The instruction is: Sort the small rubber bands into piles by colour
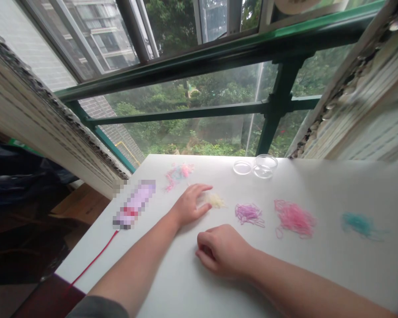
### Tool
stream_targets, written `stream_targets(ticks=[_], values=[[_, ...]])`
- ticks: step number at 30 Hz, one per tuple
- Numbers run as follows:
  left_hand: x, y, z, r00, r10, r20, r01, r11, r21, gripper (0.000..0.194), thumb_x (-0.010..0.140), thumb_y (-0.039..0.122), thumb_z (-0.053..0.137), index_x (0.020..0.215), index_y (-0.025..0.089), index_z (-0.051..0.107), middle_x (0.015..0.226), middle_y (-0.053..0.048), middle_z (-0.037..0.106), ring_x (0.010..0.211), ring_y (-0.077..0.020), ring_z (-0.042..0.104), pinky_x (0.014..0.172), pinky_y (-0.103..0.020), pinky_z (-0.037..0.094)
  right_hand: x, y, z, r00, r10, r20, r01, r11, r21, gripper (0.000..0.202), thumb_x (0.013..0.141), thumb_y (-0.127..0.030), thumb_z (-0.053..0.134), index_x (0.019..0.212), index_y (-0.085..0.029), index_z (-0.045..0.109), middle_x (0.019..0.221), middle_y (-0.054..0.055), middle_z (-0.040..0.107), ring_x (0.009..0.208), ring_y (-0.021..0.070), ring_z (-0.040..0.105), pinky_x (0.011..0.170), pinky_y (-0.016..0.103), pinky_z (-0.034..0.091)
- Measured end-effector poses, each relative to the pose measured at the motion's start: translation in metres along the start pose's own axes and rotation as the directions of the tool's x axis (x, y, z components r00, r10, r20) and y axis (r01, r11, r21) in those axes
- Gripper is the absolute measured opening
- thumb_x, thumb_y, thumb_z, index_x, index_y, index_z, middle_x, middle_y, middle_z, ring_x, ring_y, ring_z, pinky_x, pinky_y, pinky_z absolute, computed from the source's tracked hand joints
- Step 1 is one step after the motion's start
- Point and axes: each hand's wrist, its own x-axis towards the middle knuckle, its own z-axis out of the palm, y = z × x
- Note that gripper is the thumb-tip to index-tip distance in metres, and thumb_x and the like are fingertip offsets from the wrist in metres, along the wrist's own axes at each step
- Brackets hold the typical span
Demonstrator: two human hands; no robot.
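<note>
The fingers of the left hand (190, 205) are spread, with a wide gap left between thumb and forefinger, and that gap is opened toward the pale yellow pile (216, 201). The thumb tip is held just beside the pile; whether it is touched cannot be told. The fingers of the right hand (220, 249) are curled in narrowly, and the hand is rested nearer the wearer than the yellow pile; whether anything is pinched in it cannot be told.

To the right of the yellow pile, the purple loops (248, 213) are heaped near it, the pink loops (295, 218) are gathered past those, and the teal loops (360, 224) are placed farthest right. Beyond the yellow pile and to its left, a mixed pile (181, 173) of pink, pale blue and whitish pieces is scattered. Beyond it to the right, clear round dishes (242, 167) are grouped. Well to its left, a blurred-out lilac item (137, 203) is laid, with a red cord (96, 257) stretched from its near end. All are set out on the white table (182, 282), and past the yellow pile and the table's far edge a green railing (185, 112) is seen.
</note>
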Motion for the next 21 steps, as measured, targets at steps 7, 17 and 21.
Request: stream_targets(ticks=[7, 17, 21], values=[[0.016, 0.005, 0.016, 0.983, 0.128, 0.135, -0.148, 0.977, 0.155, 0.034, 0.078, 0.031, 0.061, 0.110, 0.020, 0.060, 0.119, -0.008, 0.057, 0.111, -0.0216, 0.049, 0.100, -0.037, 0.037, -0.001, 0.002, 0.005, 1.000, 0.006, -0.020, -0.005, 1.000, 0.024, 0.010, 0.075, -0.025, 0.049, 0.068, -0.020, 0.052, 0.062, -0.001, 0.061, 0.051, 0.0095, 0.043, 0.051, 0.024, 0.021], [0.025, 0.005, 0.027, 0.988, 0.139, 0.064, -0.148, 0.974, 0.170, 0.035, 0.075, 0.040, 0.063, 0.104, 0.020, 0.063, 0.115, -0.007, 0.060, 0.105, -0.0200, 0.053, 0.096, -0.033, 0.038, -0.003, 0.001, 0.005, 1.000, 0.019, 0.016, -0.020, 0.999, 0.045, 0.016, 0.080, -0.023, 0.044, 0.065, -0.019, 0.046, 0.061, -0.001, 0.058, 0.051, 0.0096, 0.041, 0.052, 0.024, 0.020], [0.030, 0.004, 0.033, 0.989, 0.123, 0.084, -0.136, 0.974, 0.181, 0.017, 0.079, 0.034, 0.059, 0.085, 0.020, 0.066, 0.099, -0.004, 0.065, 0.093, -0.0173, 0.057, 0.091, -0.031, 0.040, -0.002, 0.001, 0.005, 0.999, 0.023, 0.023, -0.024, 0.999, 0.031, 0.015, 0.080, -0.023, 0.043, 0.065, -0.019, 0.045, 0.061, -0.001, 0.057, 0.052, 0.0102, 0.040, 0.052, 0.024, 0.021]])
